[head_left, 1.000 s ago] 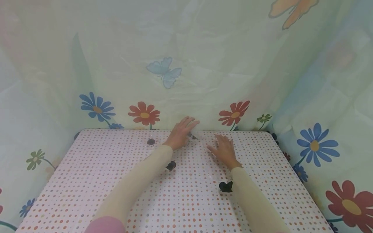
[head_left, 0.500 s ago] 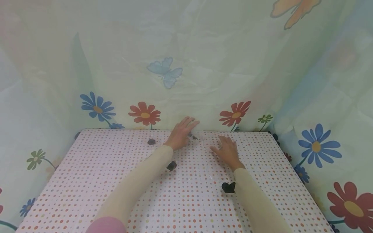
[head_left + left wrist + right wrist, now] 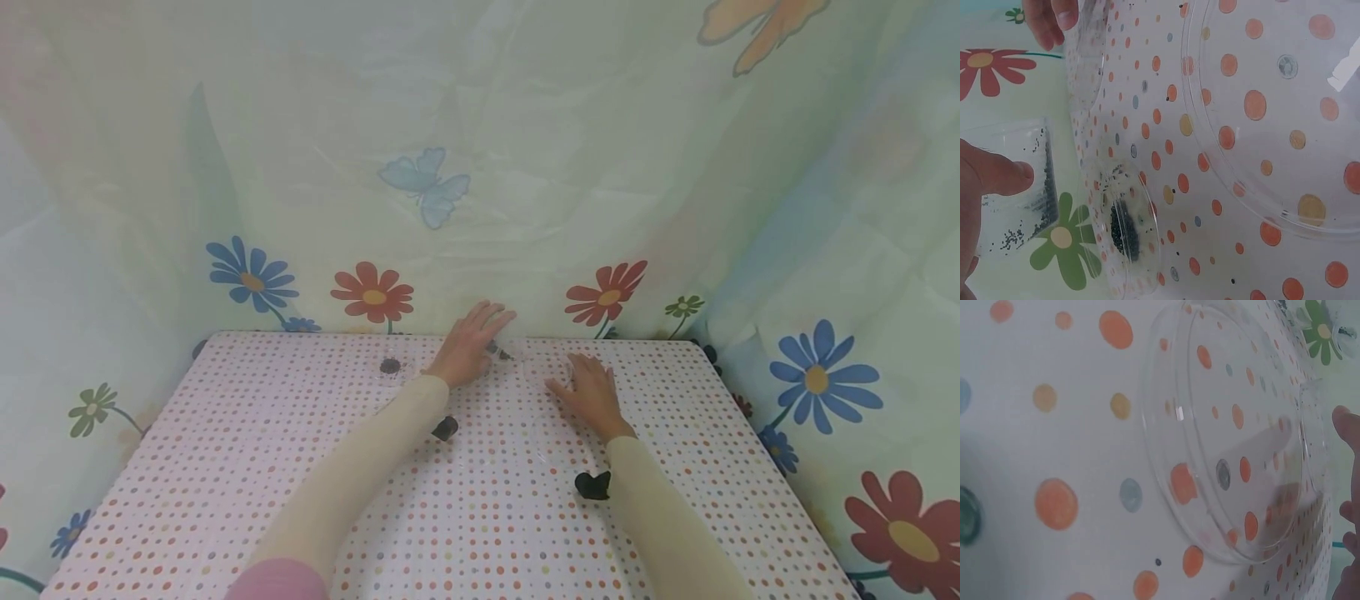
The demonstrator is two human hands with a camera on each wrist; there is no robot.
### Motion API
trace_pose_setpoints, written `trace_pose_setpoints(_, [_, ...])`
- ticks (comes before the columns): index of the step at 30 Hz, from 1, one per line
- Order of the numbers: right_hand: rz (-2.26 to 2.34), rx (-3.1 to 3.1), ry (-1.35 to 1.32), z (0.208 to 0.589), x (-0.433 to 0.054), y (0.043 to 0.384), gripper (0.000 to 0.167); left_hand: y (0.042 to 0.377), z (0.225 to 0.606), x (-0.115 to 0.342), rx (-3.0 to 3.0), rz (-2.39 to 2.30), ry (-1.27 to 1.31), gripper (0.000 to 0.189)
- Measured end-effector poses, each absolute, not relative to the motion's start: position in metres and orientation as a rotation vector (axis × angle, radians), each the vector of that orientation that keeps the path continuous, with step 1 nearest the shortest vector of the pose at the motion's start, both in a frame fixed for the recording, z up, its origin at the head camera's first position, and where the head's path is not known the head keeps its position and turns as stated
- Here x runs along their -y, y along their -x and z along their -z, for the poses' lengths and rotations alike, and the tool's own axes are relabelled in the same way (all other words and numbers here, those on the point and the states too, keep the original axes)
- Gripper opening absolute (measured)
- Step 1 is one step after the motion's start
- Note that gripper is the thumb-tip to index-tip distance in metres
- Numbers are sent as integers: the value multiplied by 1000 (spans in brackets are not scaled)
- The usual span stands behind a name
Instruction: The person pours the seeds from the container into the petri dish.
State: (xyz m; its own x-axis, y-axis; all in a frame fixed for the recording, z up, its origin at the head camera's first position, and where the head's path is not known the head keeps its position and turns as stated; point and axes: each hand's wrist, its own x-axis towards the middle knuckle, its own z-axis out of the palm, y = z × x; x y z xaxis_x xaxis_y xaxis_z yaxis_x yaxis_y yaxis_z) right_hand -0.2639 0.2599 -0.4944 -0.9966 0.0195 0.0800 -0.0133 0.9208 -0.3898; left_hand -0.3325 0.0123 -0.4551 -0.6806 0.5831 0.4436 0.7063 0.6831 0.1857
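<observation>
My left hand (image 3: 465, 346) is at the back of the table, holding a tilted clear plastic container (image 3: 1013, 219) with its thumb across it. Small black grains cling along the container's side and lower corner. Below it in the left wrist view, a small clear dish (image 3: 1147, 262) holds a heap of black grains (image 3: 1124, 232). My right hand (image 3: 594, 396) is to the right with thumb and fingers spread, right at the rim of another clear dish (image 3: 1088, 69). A large, round, clear plate (image 3: 1166, 437) lies in front of both hands.
A dotted cloth covers the table (image 3: 187, 500). Stray black grains are scattered on it between the dishes. Behind stands a flowered curtain (image 3: 487, 250), which also closes off both sides. Black pieces (image 3: 593, 485) sit at the sleeves.
My right hand has shifted a little to the right and toward me, and more of the clear dish's rim shows beside it. My left hand stays in place with the container.
</observation>
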Motion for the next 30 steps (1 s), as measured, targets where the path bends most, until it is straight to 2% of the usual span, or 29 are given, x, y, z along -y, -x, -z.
trace_pose_setpoints(30, [-607, 3035, 45, 501, -263, 265, 76, 337, 457, -21, 2540, 528, 1009, 89])
